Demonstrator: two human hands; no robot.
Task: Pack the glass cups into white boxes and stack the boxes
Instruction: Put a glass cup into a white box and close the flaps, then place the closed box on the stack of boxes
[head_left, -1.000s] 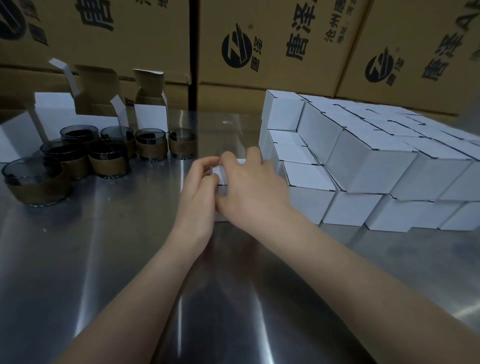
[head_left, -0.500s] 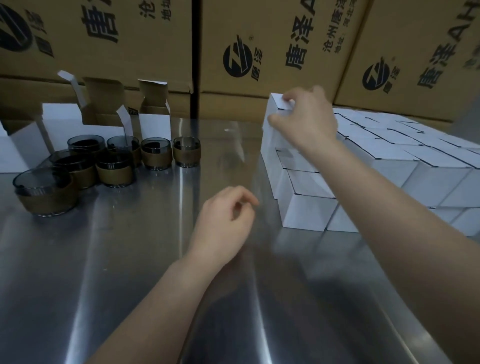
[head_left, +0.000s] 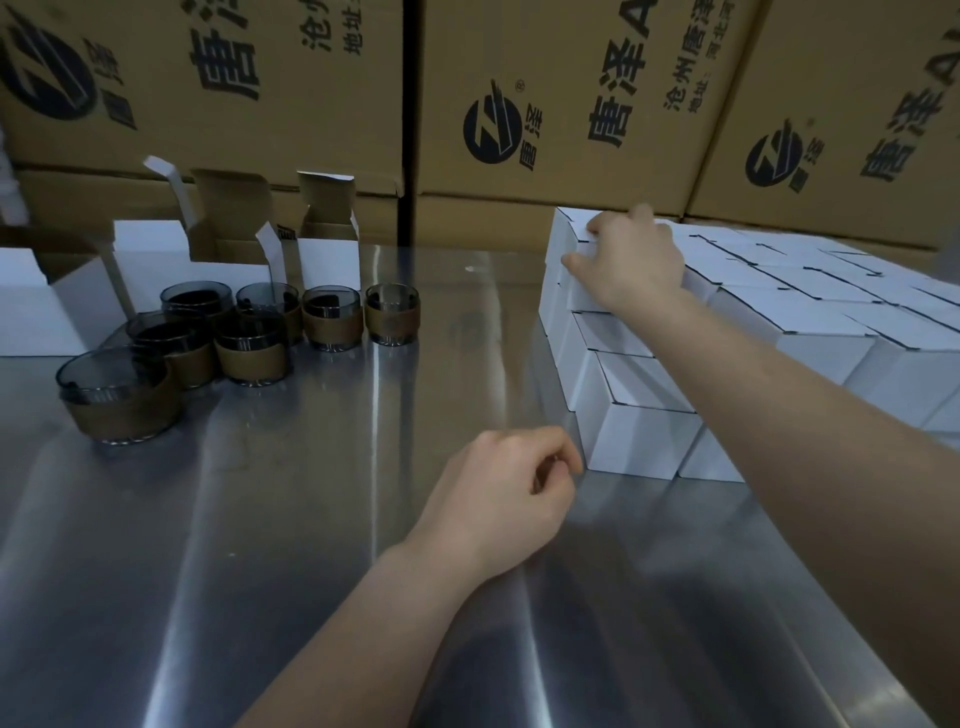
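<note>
right hand (head_left: 631, 265) | white box (head_left: 561, 239) lifted onto stack (head_left: 789, 317) | left hand (head_left: 498, 499) let go

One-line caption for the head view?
Right hand grips top white box on stack; left hand hovers empty; glass cups wait.

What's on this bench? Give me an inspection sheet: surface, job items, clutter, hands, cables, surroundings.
Surface: reflective steel table.
Job's things: glass cups with brown sleeves grouped at left, unpacked; open white boxes behind them; closed white boxes stacked at right.
Clutter: nothing seen.
Hands: right hand grips the top corner box of the stack; left hand loosely curled, holding nothing.
Cables: nothing seen.
Surroundings: printed brown cartons behind the table.
</note>
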